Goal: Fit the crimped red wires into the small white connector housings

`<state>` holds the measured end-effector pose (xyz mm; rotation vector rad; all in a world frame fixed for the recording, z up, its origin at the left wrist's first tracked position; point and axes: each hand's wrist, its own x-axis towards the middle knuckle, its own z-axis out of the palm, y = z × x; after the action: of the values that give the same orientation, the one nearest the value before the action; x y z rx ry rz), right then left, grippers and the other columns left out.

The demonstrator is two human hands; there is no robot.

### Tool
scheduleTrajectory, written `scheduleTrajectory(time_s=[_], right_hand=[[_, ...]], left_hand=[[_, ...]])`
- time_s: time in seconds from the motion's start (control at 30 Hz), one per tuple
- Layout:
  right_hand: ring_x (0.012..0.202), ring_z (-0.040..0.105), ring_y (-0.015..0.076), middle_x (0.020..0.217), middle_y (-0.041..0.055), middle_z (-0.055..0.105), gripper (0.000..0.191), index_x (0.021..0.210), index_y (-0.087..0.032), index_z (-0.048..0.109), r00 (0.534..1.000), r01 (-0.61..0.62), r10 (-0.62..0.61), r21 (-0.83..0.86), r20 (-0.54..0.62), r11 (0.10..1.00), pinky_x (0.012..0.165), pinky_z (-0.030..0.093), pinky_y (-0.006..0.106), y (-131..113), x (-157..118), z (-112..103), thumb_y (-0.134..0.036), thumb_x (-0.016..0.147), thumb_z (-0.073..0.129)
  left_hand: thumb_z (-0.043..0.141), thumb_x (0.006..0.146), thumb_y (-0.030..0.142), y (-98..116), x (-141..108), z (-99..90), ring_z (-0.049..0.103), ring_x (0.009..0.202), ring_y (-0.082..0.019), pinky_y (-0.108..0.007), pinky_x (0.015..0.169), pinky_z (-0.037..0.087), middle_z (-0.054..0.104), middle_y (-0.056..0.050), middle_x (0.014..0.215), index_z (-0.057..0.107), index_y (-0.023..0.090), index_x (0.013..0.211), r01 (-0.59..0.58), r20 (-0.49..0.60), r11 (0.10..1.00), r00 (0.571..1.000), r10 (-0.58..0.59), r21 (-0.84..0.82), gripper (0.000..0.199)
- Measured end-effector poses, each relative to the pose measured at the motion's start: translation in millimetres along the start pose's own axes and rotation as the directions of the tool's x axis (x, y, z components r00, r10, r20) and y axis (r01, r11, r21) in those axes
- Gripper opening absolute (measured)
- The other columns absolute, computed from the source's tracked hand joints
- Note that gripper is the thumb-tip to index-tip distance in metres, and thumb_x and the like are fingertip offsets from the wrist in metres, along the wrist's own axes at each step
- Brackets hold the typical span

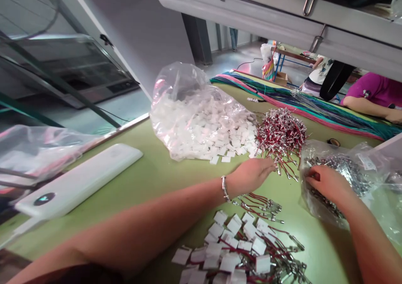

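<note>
My left hand, with a bracelet at the wrist, reaches to the near edge of a pile of short red wires with metal ends. Its fingers are together at the wire ends; what they hold, if anything, is too small to name. My right hand is at the opening of a clear bag of small metal parts, thumb and fingers curled together. Below my left arm lie red wires with white tags, and a small row of untagged red wires lies just above them.
A large clear bag of white tags stands behind my left hand. A long white device lies at the left. Bundled coloured cables run along the far edge. Other people are beyond; one has a purple sleeve.
</note>
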<state>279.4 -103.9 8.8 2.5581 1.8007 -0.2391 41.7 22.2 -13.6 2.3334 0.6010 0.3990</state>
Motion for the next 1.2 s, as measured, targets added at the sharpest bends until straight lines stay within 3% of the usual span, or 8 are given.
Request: scheduleTrajectory(time_s=[0.2,0.3,0.43,0.6,0.83,0.93,1.03,1.2], right_hand=[[0.065,0.058,0.017,0.087,0.0072,0.064,0.021,0.078,-0.02,0.064,0.99,-0.02,0.004,-0.109,-0.142,0.994,0.054,0.03,0.027,-9.7,1.7,9.2,-0.025,0.086,0.045],[0.06,0.057,0.0173,0.073,0.0047,0.065,0.019,0.084,-0.019,0.06,0.966,-0.013,0.035,0.089,-0.256,0.996,0.055,0.034,0.027,-16.9,-2.8,5.6,-0.027,0.087,0.043],[0.055,0.054,0.0147,0.066,0.0002,0.063,0.021,0.085,-0.021,0.057,0.948,0.234,-0.111,0.418,-0.298,0.878,0.054,0.039,0.025,-47.9,-17.7,8.8,-0.035,0.09,0.043],[0.057,0.055,0.014,0.067,0.0008,0.063,0.016,0.084,-0.02,0.058,0.897,0.388,-0.211,0.463,-0.388,0.797,0.054,0.04,0.024,-79.7,-29.3,23.4,-0.028,0.089,0.045],[0.056,0.053,0.0135,0.065,0.0002,0.061,0.018,0.086,-0.02,0.06,0.892,0.391,-0.18,0.506,-0.415,0.769,0.051,0.038,0.023,-76.4,-28.0,28.5,-0.029,0.09,0.046],[0.057,0.053,0.0132,0.066,0.0006,0.061,0.018,0.084,-0.02,0.061,0.879,0.428,-0.225,0.49,-0.419,0.759,0.053,0.039,0.024,-75.2,-27.0,26.1,-0.028,0.09,0.046],[0.057,0.053,0.0131,0.064,0.0004,0.061,0.019,0.079,-0.02,0.061,0.886,0.443,-0.281,0.493,-0.368,0.749,0.054,0.039,0.024,-74.9,-28.1,23.2,-0.028,0.089,0.046],[0.053,0.05,0.0123,0.057,-0.0009,0.058,0.022,0.066,-0.02,0.056,0.945,0.321,-0.291,0.581,-0.148,0.748,0.05,0.035,0.024,-75.9,-35.7,24.0,-0.026,0.085,0.047]], left_hand=[[0.038,0.092,0.027,0.7,1.3,-2.0,0.05,0.066,-0.012,-0.023,0.062,0.039,0.061,-0.002,0.074,0.063,0.017,0.081,0.001,-0.035,0.996,0.999,-0.005,-0.093,0.029],[0.04,0.091,0.027,2.2,1.3,-1.8,0.05,0.066,-0.011,-0.022,0.061,0.039,0.06,-0.001,0.073,0.064,0.017,0.084,-0.006,-0.012,0.987,1.0,0.004,-0.159,0.027],[0.042,0.09,0.027,6.2,-1.0,2.4,0.047,0.061,-0.009,-0.021,0.059,0.038,0.057,0.001,0.066,0.064,0.016,0.08,0.002,0.037,0.969,0.999,0.007,-0.246,0.027],[0.045,0.088,0.03,8.9,-2.9,4.4,0.043,0.059,-0.009,-0.022,0.056,0.036,0.05,0.002,0.061,0.059,0.015,0.068,0.004,0.077,0.965,0.997,0.017,-0.263,0.029],[0.042,0.09,0.031,6.0,-2.6,2.7,0.047,0.058,-0.008,-0.021,0.056,0.039,0.05,0.002,0.062,0.06,0.015,0.073,0.008,0.149,0.949,0.988,0.041,-0.316,0.029],[0.041,0.091,0.032,5.1,-2.7,1.1,0.049,0.059,-0.009,-0.021,0.057,0.04,0.053,0.001,0.063,0.061,0.015,0.076,-0.072,0.136,0.97,0.985,0.106,-0.23,0.031],[0.04,0.093,0.028,2.8,-4.3,-1.2,0.051,0.062,-0.009,-0.022,0.059,0.039,0.058,0.0,0.067,0.062,0.016,0.078,-0.243,0.11,0.97,0.964,0.242,-0.005,0.029],[0.046,0.088,0.015,-0.7,-11.5,1.9,0.052,0.061,-0.012,-0.026,0.052,0.034,0.062,-0.001,0.07,0.061,0.018,0.083,-0.528,0.285,0.757,0.848,0.447,0.385,0.016]])
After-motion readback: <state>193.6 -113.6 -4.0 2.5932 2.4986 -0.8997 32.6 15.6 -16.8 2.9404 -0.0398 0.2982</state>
